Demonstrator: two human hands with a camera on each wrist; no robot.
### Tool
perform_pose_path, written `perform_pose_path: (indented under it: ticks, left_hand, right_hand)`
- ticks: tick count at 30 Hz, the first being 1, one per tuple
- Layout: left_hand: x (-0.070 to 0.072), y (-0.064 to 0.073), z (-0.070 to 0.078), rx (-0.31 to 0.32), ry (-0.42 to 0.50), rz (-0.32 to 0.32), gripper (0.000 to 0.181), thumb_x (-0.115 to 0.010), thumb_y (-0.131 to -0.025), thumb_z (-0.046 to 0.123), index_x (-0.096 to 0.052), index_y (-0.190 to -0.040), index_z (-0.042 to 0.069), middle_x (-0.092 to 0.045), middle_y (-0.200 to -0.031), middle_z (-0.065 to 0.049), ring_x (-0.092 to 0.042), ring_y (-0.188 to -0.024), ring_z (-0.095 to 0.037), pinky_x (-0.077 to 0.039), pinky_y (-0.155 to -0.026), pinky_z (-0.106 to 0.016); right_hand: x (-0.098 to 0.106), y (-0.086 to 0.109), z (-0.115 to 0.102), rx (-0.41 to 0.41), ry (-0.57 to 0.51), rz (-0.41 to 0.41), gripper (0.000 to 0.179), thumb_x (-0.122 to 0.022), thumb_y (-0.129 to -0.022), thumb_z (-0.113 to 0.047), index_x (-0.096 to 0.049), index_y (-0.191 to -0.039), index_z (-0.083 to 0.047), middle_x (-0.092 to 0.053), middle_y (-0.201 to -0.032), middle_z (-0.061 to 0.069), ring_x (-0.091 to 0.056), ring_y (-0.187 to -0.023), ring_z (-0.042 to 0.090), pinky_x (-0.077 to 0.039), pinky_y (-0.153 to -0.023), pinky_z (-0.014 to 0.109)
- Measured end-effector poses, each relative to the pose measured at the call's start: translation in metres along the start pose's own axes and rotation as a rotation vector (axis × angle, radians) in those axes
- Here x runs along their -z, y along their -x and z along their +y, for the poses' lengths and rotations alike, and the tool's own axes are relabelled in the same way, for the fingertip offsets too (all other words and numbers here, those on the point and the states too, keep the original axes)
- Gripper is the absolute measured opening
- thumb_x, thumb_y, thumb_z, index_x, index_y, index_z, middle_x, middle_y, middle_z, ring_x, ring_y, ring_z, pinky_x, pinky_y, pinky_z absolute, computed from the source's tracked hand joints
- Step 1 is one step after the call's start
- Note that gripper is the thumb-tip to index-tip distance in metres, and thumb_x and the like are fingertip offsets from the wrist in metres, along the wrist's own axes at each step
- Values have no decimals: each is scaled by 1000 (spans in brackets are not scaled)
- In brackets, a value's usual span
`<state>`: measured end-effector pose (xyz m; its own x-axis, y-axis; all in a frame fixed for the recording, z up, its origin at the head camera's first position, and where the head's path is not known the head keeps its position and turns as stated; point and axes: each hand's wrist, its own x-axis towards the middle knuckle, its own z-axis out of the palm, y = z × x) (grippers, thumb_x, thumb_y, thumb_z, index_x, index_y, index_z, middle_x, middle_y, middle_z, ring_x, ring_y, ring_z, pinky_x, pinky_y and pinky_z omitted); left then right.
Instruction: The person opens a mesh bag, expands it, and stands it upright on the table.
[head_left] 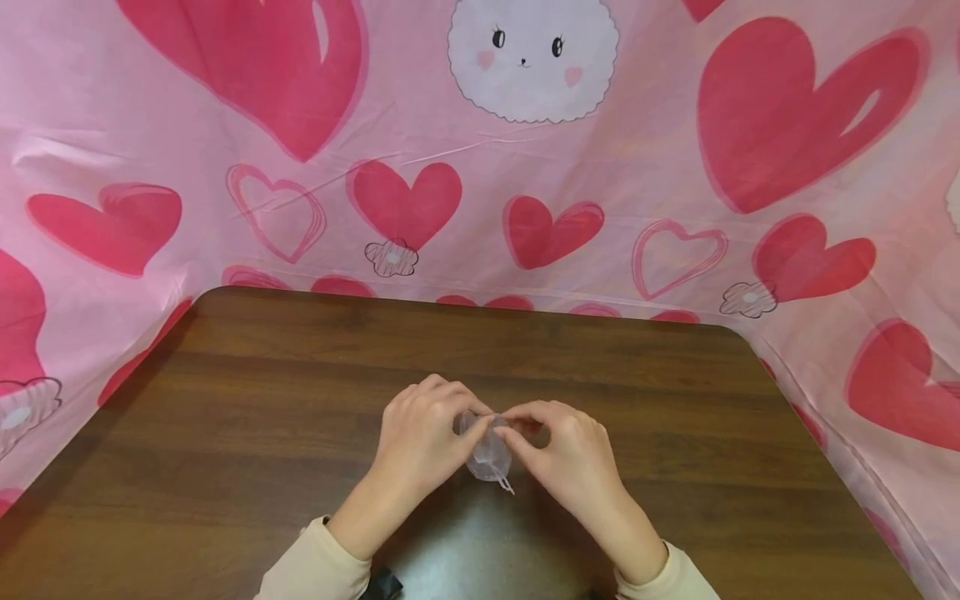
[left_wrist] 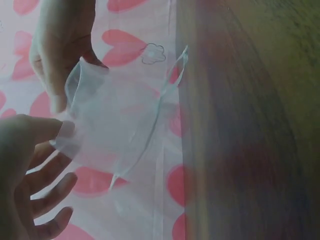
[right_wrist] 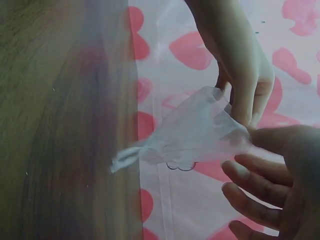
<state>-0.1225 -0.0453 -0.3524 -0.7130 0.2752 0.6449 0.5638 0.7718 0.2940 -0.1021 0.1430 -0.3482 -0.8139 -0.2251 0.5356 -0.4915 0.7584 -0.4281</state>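
Note:
A small sheer white drawstring bag [head_left: 489, 462] hangs between both hands above the wooden table. My left hand [head_left: 427, 433] pinches its upper edge between thumb and fingers. Close beside it, my right hand [head_left: 573, 450] pinches the same edge from the other side. In the left wrist view the bag [left_wrist: 120, 110] is spread, with a gap showing at the held edge. Its thin white drawstring [left_wrist: 160, 102] runs along the far end and sticks out as a loop. The right wrist view shows the bag [right_wrist: 190, 127] narrowing toward that drawstring loop [right_wrist: 125, 157].
The dark brown wooden table [head_left: 247, 400] lies under the hands. A pink cloth [head_left: 465, 142] with red hearts stands behind it and along both sides. Beside the left sleeve [head_left: 322, 562] a small black object [head_left: 382, 585] shows at the bottom edge.

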Motion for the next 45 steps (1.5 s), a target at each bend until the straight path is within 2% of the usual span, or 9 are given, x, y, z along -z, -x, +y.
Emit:
perform_pose_path:
  ticks: [5, 10, 14, 18, 25, 30, 37, 41, 45]
  left_hand:
    - [0, 0, -1, 66, -13, 61, 10, -86, -74, 29, -77, -77, 29, -66, -71, 17, -58, -69, -7, -46, -60, -29]
    - [2, -2, -2, 101, 4, 100, 8, -84, -76, 27, -77, -80, 29, -66, -69, 14, -57, -64, -8, -46, -56, -31]
    - [2, -3, -2, 101, 4, 118, 10, -85, -75, 25, -78, -80, 29, -68, -70, 14, -59, -65, -9, -46, -56, -31]
    - [1, -2, -2, 97, -9, 127, 14, -85, -74, 21, -78, -82, 30, -69, -74, 16, -61, -67, -9, -47, -56, -31]
    - [2, -3, -2, 109, -13, 123, 16, -83, -74, 17, -79, -84, 30, -70, -76, 16, -59, -66, -9, -45, -55, -30]
    - [2, -3, -2, 121, -6, 138, 17, -82, -74, 17, -79, -85, 30, -70, -77, 16, -60, -66, -9, -45, -54, -31]
    - [4, -3, -4, 109, 1, 140, 14, -83, -76, 21, -78, -84, 32, -70, -79, 17, -61, -68, -8, -46, -55, -30]
    - [5, -4, -5, 103, 14, 139, 12, -84, -77, 24, -78, -83, 32, -70, -79, 18, -62, -69, -8, -46, -55, -30]
    - [6, -4, -6, 102, 34, 140, 14, -86, -76, 23, -78, -84, 32, -71, -82, 18, -64, -72, -7, -46, -55, -30]
  right_hand:
    - [-1, 2, -3, -17, 43, -29, 24, -89, -73, -29, -77, -89, -15, -66, -74, -11, -60, -67, 3, -47, -57, 26]
    - [1, 1, 1, -36, 80, 27, 15, -88, -75, -22, -77, -82, -15, -69, -73, -7, -61, -61, 8, -46, -53, 28]
    - [3, 0, 5, -42, 79, 59, 12, -88, -75, -17, -76, -78, -16, -72, -75, -4, -60, -58, 10, -44, -51, 27]
    - [4, 0, 5, -62, 80, 68, 12, -87, -75, -13, -76, -78, -19, -70, -73, -8, -59, -57, 9, -43, -50, 28]
    - [6, -1, 4, -109, 75, 50, 19, -84, -72, -6, -76, -78, -22, -62, -68, -14, -49, -53, 0, -40, -50, 28]
    - [7, -1, 3, -145, 70, 42, 20, -81, -72, -6, -75, -79, -23, -59, -67, -15, -49, -54, 0, -40, -52, 30]
    - [4, -3, 1, -126, 38, 46, 13, -86, -76, -14, -75, -81, -20, -63, -70, -13, -60, -62, 8, -45, -55, 31]
    - [4, -4, 0, -115, 6, 49, 13, -87, -77, -24, -76, -83, -21, -62, -71, -16, -60, -65, 7, -45, -56, 29]
    - [7, -4, 1, -103, -30, 54, 9, -83, -82, -26, -76, -86, -21, -66, -74, -16, -59, -65, 5, -45, -57, 27]
